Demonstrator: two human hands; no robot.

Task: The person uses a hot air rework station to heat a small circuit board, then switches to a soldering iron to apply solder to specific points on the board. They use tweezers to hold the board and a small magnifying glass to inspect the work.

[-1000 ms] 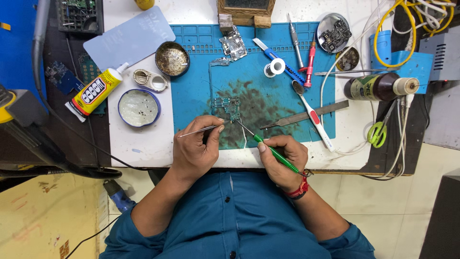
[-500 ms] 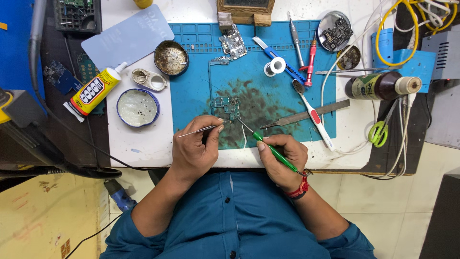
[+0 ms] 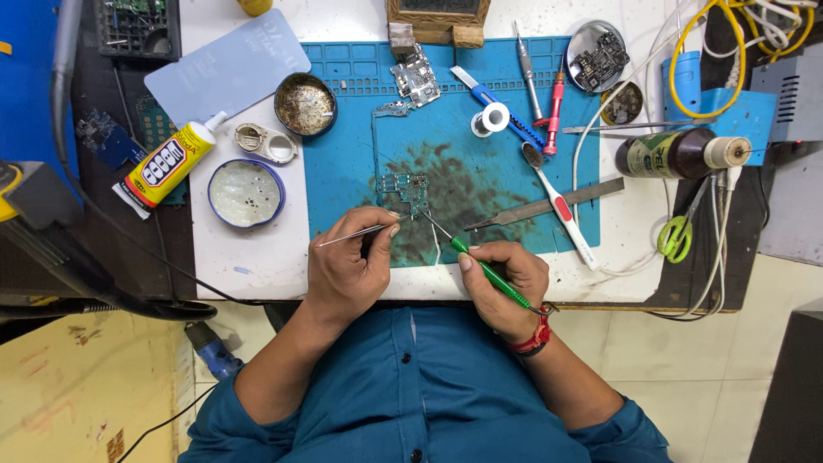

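On blue mat (image 3: 514, 189): left hand (image 3: 347, 270) gripping tweezers (image 3: 356, 232), right hand (image 3: 501, 283) gripping green-handled probe (image 3: 480, 267), both tips on small circuit board (image 3: 405, 187); mid-work, unfinished.

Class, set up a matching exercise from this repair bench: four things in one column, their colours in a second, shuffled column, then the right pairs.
Things:
1. Glue tube
2. Scissors
3. Work mat
4. Tool in the right hand

Colours:
A. Blue
B. Green handle, metal tip
C. Yellow with a white cap
D. Light green handles

Pairs: 1-C, 2-D, 3-A, 4-B
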